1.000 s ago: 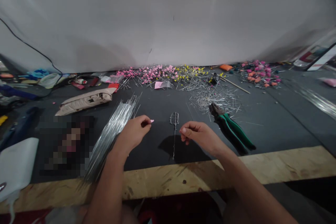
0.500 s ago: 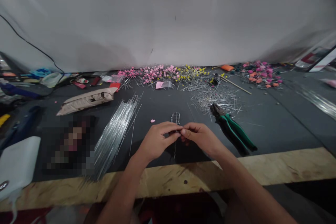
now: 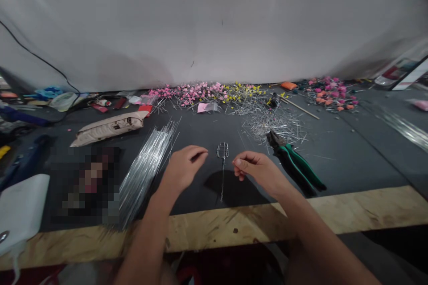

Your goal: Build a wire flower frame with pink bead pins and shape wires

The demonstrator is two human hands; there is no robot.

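Observation:
A small bent-wire frame (image 3: 222, 150) with a thin twisted stem lies on the dark tabletop (image 3: 214, 131) between my hands, and neither hand touches it. Left of the frame, my left hand (image 3: 185, 164) is closed, its thumb and forefinger tips pressed together. My right hand (image 3: 256, 169) is closed too, pinching just right of the stem. Anything held in either pinch is too small to make out. Green-handled pliers (image 3: 299, 164) lie to the right of my right hand. A bundle of straight silvery wires (image 3: 147, 169) lies left of my left hand.
Along the wall at the back are pink wire-stemmed pieces (image 3: 197, 93), yellow ones (image 3: 245, 92) and a loose heap of wires (image 3: 277, 124). More coloured pieces (image 3: 332, 93) lie back right. A beige packet (image 3: 109, 128) and a white device (image 3: 25, 205) sit at left. Wooden edging (image 3: 227, 229) runs in front.
My hands have moved apart, left hand leftward and right hand slightly rightward, uncovering the wire frame and its stem. The small pink lump is now out of sight near my left hand.

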